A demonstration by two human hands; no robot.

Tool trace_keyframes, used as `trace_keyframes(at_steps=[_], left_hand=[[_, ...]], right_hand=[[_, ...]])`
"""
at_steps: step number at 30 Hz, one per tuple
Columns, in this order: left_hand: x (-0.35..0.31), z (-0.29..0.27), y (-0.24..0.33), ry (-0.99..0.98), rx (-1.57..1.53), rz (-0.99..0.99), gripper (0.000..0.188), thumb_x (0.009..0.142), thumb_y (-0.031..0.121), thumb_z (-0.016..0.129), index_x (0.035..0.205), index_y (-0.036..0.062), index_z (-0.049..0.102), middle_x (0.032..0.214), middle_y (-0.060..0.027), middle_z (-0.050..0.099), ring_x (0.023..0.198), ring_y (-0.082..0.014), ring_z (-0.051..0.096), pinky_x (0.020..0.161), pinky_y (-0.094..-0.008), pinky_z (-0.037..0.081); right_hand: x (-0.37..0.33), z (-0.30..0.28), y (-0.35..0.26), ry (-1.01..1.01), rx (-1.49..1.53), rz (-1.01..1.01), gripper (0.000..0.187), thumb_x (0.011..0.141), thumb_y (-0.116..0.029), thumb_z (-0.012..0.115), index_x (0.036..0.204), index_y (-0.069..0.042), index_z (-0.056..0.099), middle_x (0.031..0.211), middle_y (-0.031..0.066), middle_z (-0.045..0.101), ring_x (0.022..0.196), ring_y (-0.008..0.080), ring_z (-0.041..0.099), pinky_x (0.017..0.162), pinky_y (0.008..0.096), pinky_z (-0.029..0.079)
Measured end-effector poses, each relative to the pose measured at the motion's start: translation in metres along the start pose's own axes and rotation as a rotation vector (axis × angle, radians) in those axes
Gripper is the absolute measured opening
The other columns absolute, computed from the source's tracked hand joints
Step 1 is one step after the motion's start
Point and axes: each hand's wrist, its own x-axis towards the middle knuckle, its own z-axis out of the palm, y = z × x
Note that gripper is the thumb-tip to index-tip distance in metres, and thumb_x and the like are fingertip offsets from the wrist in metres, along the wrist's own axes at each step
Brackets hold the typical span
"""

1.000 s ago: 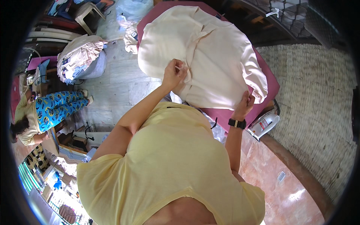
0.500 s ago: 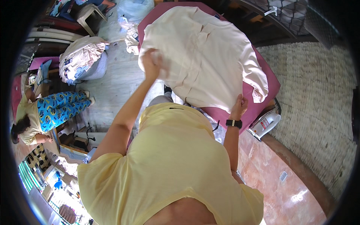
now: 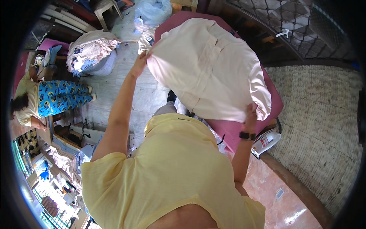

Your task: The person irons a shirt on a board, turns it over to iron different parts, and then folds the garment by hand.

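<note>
A cream long-sleeved shirt (image 3: 206, 65) lies spread over a maroon-covered table (image 3: 275, 100), its placket running down the middle. My left hand (image 3: 140, 64) is closed on the shirt's left edge, pulling it out past the table's side. At the near right corner, my right hand (image 3: 250, 116) is closed on the shirt's hem beside a bunched sleeve. Motion blurs its fingers slightly. A white electric iron (image 3: 266, 142) stands just beyond the table's near right edge, close to my right wrist.
A heap of pale garments (image 3: 93, 51) rests on a bundle at left. Another person (image 3: 57, 100) in blue patterned trousers works beyond it. Clear plastic bags (image 3: 152, 15) lie by the table's far left. A metal lattice gate (image 3: 274, 23) borders the far right.
My left hand has moved left and slightly up from over the shirt to its edge, drawing the cloth outward. My right hand has shifted right and a little nearer with the hem.
</note>
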Motion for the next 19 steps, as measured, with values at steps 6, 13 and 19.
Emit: trace_keyframes(at_steps=[6,13,19], left_hand=[[-0.018,0.017,0.17,-0.023,0.042,0.6,0.021,0.1,0.025,0.057,0.107,0.0072,0.064,0.09,0.005,0.063,0.082,-0.004,0.056,0.072,-0.0208,0.043],[-0.088,-0.009,0.36,-0.17,-0.031,0.914,0.019,0.1,0.013,0.051,0.113,0.0082,0.065,0.1,-0.0025,0.069,0.09,-0.0125,0.065,0.08,-0.0264,0.053],[-0.216,-0.053,0.442,0.086,0.081,0.882,0.04,0.101,0.01,0.049,0.14,0.0066,0.048,0.117,-0.0028,0.066,0.103,-0.0134,0.064,0.092,-0.0243,0.051]], right_hand=[[0.063,-0.002,-0.181,-0.171,0.261,-0.361,0.036,0.096,-0.028,0.064,0.12,-0.001,0.059,0.114,0.0071,0.063,0.102,0.0156,0.059,0.09,0.0314,0.046],[0.057,0.067,-0.407,-0.378,0.353,-0.806,0.025,0.092,-0.018,0.069,0.105,0.003,0.063,0.11,0.0111,0.066,0.099,0.0169,0.062,0.089,0.0315,0.049],[0.05,0.163,-0.486,-0.666,0.322,-0.9,0.038,0.089,0.0,0.067,0.125,0.001,0.056,0.117,0.0128,0.064,0.101,0.0182,0.063,0.086,0.0267,0.053]])
